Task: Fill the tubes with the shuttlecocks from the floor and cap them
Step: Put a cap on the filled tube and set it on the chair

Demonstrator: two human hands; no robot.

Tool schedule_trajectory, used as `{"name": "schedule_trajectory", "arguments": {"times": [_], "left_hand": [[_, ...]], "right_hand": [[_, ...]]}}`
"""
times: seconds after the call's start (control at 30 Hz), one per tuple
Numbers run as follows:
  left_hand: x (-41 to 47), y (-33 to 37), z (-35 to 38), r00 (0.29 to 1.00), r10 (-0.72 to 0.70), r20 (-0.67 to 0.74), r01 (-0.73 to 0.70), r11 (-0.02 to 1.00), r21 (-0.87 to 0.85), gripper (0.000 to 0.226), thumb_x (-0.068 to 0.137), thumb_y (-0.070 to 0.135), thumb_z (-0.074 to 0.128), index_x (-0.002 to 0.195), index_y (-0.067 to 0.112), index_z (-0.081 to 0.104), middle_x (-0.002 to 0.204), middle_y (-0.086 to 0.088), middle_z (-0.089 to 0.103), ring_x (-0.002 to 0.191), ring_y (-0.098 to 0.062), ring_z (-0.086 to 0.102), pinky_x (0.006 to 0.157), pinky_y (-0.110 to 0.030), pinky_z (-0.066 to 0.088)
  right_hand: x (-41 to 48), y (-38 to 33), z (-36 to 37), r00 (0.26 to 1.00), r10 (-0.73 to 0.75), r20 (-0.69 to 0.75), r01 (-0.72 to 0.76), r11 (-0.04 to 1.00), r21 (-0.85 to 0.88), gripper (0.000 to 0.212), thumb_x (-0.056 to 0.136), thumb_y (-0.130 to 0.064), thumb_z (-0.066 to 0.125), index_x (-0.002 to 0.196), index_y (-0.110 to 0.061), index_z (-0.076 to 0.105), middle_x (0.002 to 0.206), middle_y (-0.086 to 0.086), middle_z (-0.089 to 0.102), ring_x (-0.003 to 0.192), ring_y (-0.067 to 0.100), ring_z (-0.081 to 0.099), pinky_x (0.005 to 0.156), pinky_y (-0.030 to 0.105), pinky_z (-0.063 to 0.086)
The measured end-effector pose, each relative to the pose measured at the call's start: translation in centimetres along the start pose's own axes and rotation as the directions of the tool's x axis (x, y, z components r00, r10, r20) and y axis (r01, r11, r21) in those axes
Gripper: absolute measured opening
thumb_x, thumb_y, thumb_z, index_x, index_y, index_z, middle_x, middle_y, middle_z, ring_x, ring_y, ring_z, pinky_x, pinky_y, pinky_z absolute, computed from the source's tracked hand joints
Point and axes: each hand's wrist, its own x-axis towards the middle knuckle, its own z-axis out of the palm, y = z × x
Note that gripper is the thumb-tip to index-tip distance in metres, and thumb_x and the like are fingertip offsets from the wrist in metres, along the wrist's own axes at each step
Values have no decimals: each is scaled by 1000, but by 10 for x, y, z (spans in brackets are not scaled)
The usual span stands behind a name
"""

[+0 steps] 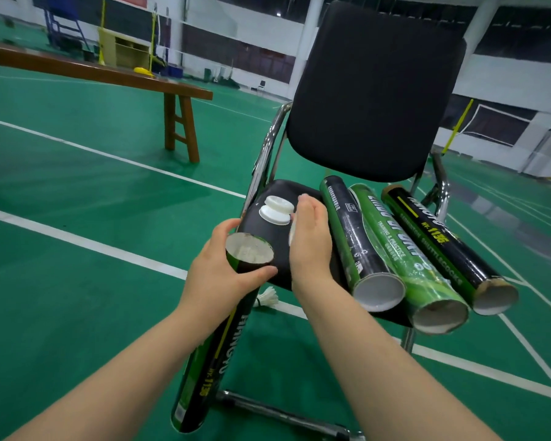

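Observation:
My left hand (218, 272) grips a black and green tube (213, 354) near its open top, where white feathers show inside. My right hand (310, 240) hovers just right of that opening and holds a white cap (292, 232), mostly hidden behind the palm. Two more white caps (275, 209) lie stacked on the black chair seat (268, 230). Three open tubes lie side by side on the seat: a black and green one (353, 240), a green one (395, 253) and a black one (442, 246). One white shuttlecock (268, 296) lies on the floor under the chair's front edge.
The chair (376, 90) has a black backrest and chrome frame, with a floor bar (283, 415) near my forearms. A wooden bench (109, 74) stands at the far left. Green court floor with white lines surrounds everything.

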Motion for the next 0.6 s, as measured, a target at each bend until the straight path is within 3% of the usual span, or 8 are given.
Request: {"name": "schedule_trajectory", "arguments": {"times": [0.1,0.2,0.27,0.37,0.5,0.6], "left_hand": [[-18,-3,-18,1000,11,15,-11,1000,4,79,62,37,81,129,36,39,112,15,48,102,-7,46,82,-23,35],[-40,-8,-38,1000,12,2,-12,1000,-8,74,61,34,81,124,36,42,108,13,57,96,-7,55,79,-21,43],[-56,-11,-53,1000,-4,-12,4,1000,-11,72,62,27,81,122,39,42,100,21,58,88,6,56,72,-7,41],[-82,-18,-70,999,-38,-21,38,999,-35,74,59,23,79,119,44,41,91,28,56,81,20,52,65,0,37],[-117,-30,-84,996,-92,-6,91,993,-79,66,51,28,65,108,50,41,89,29,58,83,19,52,66,-1,38],[-136,-40,-87,992,-124,7,124,987,-100,61,52,28,66,104,50,42,91,27,60,85,18,53,66,-2,39]], "right_hand": [[-38,-12,2,988,15,154,-39,988,151,30,91,-44,50,107,-20,44,85,-6,53,73,6,50,63,19,42],[-77,-9,11,966,-44,255,6,989,147,40,77,-40,70,94,-23,39,92,0,53,75,8,54,60,13,45],[-102,-3,18,957,-63,285,24,990,139,46,61,-42,73,88,-28,39,94,-3,54,81,10,57,66,16,48],[-138,8,24,956,-62,286,35,994,99,54,44,-52,69,84,-30,41,86,-13,55,73,-1,56,65,17,47],[-176,23,29,956,-39,292,29,999,41,53,43,-53,70,86,-34,45,86,-16,58,81,9,60,74,34,53],[-197,32,30,941,-30,338,29,1000,9,58,44,-53,69,96,-34,49,94,-10,60,86,11,61,78,33,53]]}}
